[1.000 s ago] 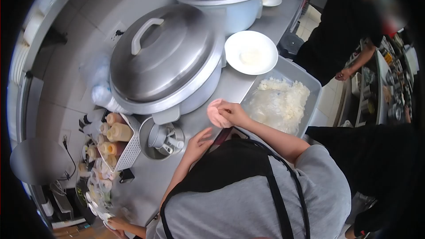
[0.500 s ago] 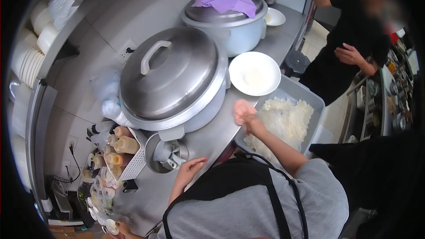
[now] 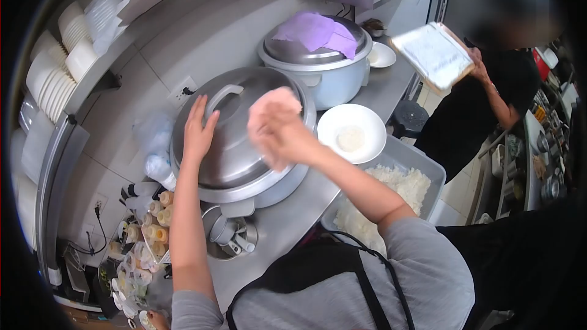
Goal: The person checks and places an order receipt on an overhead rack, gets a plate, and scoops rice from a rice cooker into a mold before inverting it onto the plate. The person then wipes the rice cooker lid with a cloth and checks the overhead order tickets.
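Observation:
My left hand (image 3: 199, 129) lies on the lid of the near rice cooker, its fingers stretched out flat beside the handle. The large metal lid (image 3: 235, 156) covers the cooker's pot (image 3: 284, 190). Over the right part of the lid, my right hand (image 3: 286, 137) is closed on a pink cloth (image 3: 276, 104); both are blurred by motion. Just right of the cooker, a white bowl (image 3: 330, 123) has a small mound of rice inside. Below it, a grey tub (image 3: 433, 174) contains loose white rice (image 3: 397, 186), partly hidden by my right forearm.
A second cooker (image 3: 327, 79) with a purple cloth (image 3: 315, 32) on its lid stands behind. Sauce bottles (image 3: 160, 220) and a metal pot with scoops (image 3: 229, 232) are at the left. To the right, a co-worker (image 3: 489, 104) holds a white flat box (image 3: 435, 52).
My left hand has moved from the counter edge up onto the lid. My right hand has carried the pink cloth from the counter to the lid. The co-worker now holds a box.

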Available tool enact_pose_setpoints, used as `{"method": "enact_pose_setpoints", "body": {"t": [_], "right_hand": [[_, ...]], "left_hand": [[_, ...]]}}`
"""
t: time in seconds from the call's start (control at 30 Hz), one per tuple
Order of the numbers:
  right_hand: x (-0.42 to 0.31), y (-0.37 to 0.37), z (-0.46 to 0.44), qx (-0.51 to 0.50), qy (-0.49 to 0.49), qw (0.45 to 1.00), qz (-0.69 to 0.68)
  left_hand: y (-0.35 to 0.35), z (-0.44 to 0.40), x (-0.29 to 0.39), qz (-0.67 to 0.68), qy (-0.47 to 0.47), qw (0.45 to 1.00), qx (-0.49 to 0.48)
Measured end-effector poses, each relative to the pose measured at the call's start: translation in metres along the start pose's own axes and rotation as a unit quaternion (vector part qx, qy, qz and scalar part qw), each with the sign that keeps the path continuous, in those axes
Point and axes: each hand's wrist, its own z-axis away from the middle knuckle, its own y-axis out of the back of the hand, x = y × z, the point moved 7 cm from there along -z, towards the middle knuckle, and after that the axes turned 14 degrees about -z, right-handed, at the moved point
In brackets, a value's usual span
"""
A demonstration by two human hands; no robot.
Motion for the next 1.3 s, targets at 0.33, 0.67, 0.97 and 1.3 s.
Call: {"method": "enact_pose_setpoints", "body": {"t": [0.33, 0.67, 0.97, 1.3], "right_hand": [[0.092, -0.019, -0.07, 0.024, 0.023, 0.983, 0.182], [0.155, -0.057, -0.169, -0.173, 0.036, 0.948, 0.263], [0.083, 0.01, -0.006, 0.121, -0.169, 0.974, 0.085], [0.008, -0.121, -0.111, -0.378, 0.109, 0.866, 0.308]], "left_hand": [[-0.071, -0.025, -0.042, 0.028, 0.142, 0.986, -0.083], [-0.071, -0.026, -0.049, 0.003, 0.143, 0.989, -0.03], [-0.061, -0.023, -0.041, 0.005, 0.14, 0.99, 0.021], [-0.067, -0.022, -0.063, 0.116, 0.181, 0.976, 0.02]]}}
